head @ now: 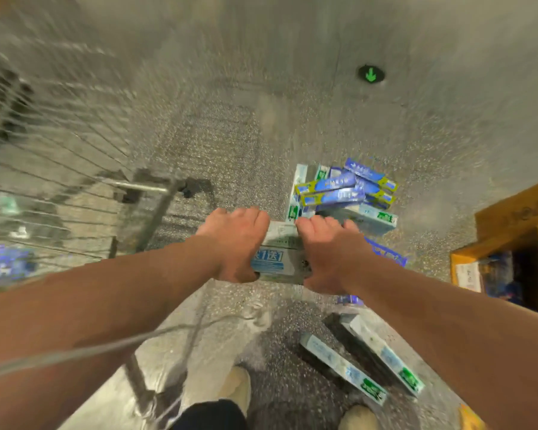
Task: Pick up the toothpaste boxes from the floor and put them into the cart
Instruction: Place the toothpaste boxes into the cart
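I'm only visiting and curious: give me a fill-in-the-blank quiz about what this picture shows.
The left hand and right hand grip the same bundle of toothpaste boxes, one from each ____.
The wire cart stands to the person's ____.
The round arrow mark is coloured ____.
The heap of blue boxes lies on the ____.
Missing words: side; left; green; floor.

You're looking at a speckled grey floor (230, 144) with a green arrow (370, 75). The toothpaste box (277, 259) is showing white and pale blue; the piled boxes (339, 193), deep blue with yellow-green ends.
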`<act>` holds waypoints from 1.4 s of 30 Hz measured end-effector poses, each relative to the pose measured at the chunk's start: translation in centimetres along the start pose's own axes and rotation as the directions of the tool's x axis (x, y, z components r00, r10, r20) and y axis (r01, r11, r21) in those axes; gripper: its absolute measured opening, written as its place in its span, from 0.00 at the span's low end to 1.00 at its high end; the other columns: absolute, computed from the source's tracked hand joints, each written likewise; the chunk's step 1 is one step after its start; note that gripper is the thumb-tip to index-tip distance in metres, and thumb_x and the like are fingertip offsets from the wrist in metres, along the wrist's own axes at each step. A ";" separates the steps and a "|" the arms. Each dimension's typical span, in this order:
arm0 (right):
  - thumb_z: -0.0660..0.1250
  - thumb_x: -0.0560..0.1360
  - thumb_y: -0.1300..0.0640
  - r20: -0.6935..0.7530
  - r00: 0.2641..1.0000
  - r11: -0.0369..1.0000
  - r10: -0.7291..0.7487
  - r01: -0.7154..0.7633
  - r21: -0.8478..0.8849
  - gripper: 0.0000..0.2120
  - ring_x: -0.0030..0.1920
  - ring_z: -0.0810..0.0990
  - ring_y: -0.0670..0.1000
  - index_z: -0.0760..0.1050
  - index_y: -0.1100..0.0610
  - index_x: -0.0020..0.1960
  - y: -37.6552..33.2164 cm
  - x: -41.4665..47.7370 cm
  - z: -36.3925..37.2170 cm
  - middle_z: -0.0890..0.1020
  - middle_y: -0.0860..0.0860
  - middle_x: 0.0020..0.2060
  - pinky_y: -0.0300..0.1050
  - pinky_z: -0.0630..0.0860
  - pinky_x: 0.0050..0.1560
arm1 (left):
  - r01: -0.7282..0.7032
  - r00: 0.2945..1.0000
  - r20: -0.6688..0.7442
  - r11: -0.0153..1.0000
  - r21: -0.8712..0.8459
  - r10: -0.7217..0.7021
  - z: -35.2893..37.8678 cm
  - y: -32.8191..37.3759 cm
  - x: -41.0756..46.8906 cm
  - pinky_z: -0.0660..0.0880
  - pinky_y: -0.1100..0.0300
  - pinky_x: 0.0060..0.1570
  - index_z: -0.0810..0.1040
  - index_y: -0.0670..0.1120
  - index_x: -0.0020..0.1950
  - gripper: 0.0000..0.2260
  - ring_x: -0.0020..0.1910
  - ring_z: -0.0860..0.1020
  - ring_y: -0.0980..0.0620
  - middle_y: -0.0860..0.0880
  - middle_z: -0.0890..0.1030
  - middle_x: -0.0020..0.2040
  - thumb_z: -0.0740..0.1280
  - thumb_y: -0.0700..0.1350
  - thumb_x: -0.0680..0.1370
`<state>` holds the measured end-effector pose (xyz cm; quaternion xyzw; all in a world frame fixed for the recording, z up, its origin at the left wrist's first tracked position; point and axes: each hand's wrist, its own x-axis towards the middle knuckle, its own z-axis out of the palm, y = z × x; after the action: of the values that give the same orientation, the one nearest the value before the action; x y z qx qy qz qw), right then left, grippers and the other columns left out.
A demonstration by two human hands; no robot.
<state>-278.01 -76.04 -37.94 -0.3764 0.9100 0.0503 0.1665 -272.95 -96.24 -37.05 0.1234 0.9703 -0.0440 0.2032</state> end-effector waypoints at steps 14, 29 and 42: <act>0.72 0.66 0.38 -0.162 0.943 0.947 -0.289 0.258 -0.191 0.43 0.65 0.73 0.57 0.59 0.53 0.74 -8.9 -11.2 -45.0 0.72 0.52 0.66 0.57 0.69 0.61 | 0.340 0.922 -0.229 0.936 0.097 -0.311 -38.1 -5.9 -26.9 0.74 0.48 0.55 0.64 0.48 0.64 0.37 0.58 0.75 0.46 0.48 0.73 0.59 0.67 0.73 0.67; 0.73 0.63 0.37 -0.239 0.855 0.879 -0.460 0.400 -0.261 0.42 0.67 0.74 0.56 0.63 0.52 0.70 -31.0 -12.8 -53.2 0.74 0.52 0.66 0.58 0.70 0.64 | 0.537 0.826 -0.249 0.840 0.075 -0.506 -39.1 -14.7 -49.9 0.76 0.49 0.56 0.65 0.49 0.64 0.39 0.59 0.76 0.46 0.49 0.74 0.60 0.67 0.74 0.66; 0.75 0.66 0.37 -0.071 0.914 0.911 -0.399 0.386 -0.148 0.51 0.68 0.70 0.56 0.52 0.55 0.77 -46.5 -2.0 -45.6 0.70 0.54 0.69 0.61 0.68 0.67 | 0.515 0.855 -0.111 0.855 0.065 -0.507 -25.6 -29.7 -53.2 0.74 0.50 0.57 0.62 0.49 0.71 0.42 0.57 0.75 0.49 0.50 0.73 0.59 0.68 0.73 0.67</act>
<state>-256.20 -117.67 7.10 -0.5636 0.8176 0.0565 0.1029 -243.24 -133.19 8.95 -0.1276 0.9733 -0.1355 0.1345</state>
